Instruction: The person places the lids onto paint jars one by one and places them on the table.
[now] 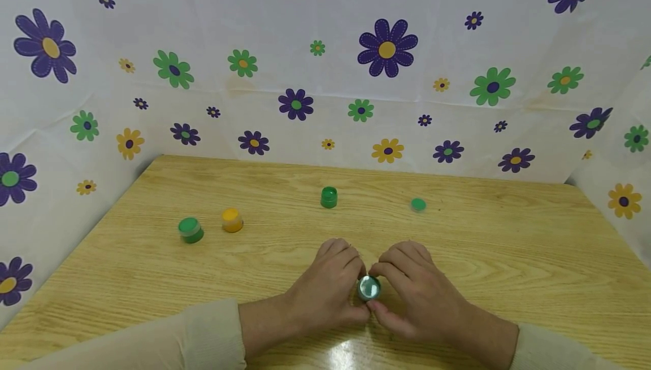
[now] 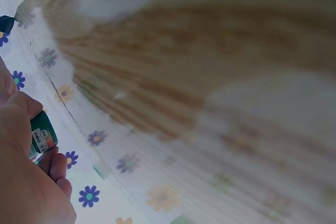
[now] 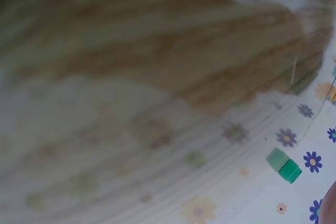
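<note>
Near the front of the table, a small green paint pot with a shiny top sits between my two hands. My left hand grips it from the left, fingers curled and thumb at its near side. From the right, my right hand pinches it between thumb and forefinger. In the left wrist view the pot's green side with a printed label shows between the left thumb and fingers. Only a sliver of the right hand appears at the edge of the right wrist view.
Farther back on the wooden table stands an uncovered green pot, with a loose green lid to its right. A lidded green pot and a yellow pot stand on the left. A flowered cloth hangs behind.
</note>
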Available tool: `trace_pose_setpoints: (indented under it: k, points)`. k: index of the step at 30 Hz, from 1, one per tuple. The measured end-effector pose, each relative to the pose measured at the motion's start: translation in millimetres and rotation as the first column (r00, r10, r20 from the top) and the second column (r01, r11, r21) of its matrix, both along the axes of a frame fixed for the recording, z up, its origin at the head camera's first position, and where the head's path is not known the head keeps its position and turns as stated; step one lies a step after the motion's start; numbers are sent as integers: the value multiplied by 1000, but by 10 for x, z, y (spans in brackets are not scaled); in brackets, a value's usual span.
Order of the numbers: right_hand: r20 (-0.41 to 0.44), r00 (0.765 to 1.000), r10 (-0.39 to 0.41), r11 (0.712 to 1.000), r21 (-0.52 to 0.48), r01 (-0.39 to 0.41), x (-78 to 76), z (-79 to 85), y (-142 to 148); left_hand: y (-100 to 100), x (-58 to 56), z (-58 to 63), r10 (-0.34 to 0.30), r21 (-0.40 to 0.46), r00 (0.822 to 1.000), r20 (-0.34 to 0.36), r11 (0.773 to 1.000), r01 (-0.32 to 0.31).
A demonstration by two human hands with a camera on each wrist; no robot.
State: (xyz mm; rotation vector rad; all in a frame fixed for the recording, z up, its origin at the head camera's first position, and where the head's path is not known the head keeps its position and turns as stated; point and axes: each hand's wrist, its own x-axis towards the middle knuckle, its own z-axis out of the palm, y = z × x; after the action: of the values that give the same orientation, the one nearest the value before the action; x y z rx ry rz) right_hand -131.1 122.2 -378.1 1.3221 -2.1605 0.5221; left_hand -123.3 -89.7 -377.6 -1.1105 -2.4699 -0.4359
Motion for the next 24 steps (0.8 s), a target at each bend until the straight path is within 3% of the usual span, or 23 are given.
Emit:
trace_pose_setpoints:
  k: [8, 24]
  points:
    - [-8, 999, -51, 999, 9, 51, 1, -6, 1, 2, -4, -1, 4, -13, 1000, -17, 1000, -4]
    - [29, 999, -13, 999, 32, 12, 2, 6, 12, 5, -10, -14, 4, 0, 1000, -5, 1000, -4]
